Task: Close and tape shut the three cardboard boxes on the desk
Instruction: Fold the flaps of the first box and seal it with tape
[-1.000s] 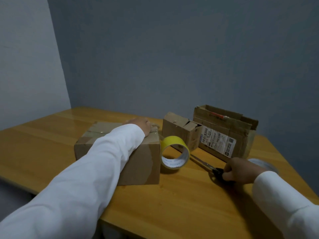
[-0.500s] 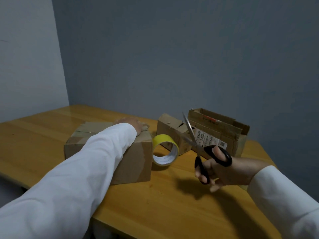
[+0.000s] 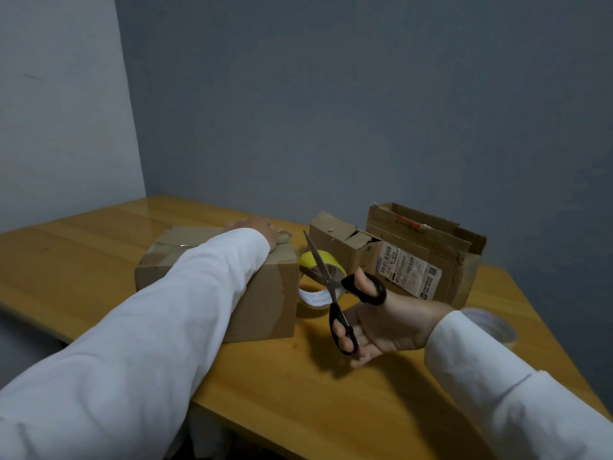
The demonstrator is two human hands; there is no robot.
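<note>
Three cardboard boxes sit on the table (image 3: 99, 260): a closed box (image 3: 265, 293) nearest, a small box (image 3: 335, 240) and a labelled box (image 3: 428, 257), both with flaps up, behind. The left hand (image 3: 255, 229) rests on the closed box, fingers hidden. The right hand (image 3: 384, 323) grips open black-handled scissors (image 3: 331, 287) before the yellow tape roll (image 3: 318, 287). Another roll (image 3: 491, 323) is half-hidden by the sleeve.

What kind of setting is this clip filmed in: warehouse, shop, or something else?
Probably a plain room at home or in a small office, not a warehouse: a wooden desk pushed into a bare wall corner, three worn cardboard boxes, and one roll of yellow tape.
</note>
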